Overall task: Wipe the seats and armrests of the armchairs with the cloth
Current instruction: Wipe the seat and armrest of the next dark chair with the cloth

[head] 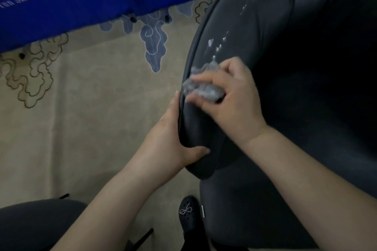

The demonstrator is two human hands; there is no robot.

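Under your right hand (pixel 230 96) the grey cloth (pixel 204 85) is bunched and pressed onto the dark armrest (pixel 234 36), fingers curled over it; your left hand (pixel 173 138) clasps the armrest's front end just beside, thumb on top, steadying the armchair (pixel 265 199); you seem mid-wipe on this armrest; white flecks (pixel 216 47) lie just beyond the cloth, so push forward over them next, keeping pressure.

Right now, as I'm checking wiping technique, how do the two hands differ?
The right hand presses the crumpled grey cloth onto the dark grey armchair's armrest; the left hand holds no cloth and grips the armrest's front end. Both touch the same armrest.
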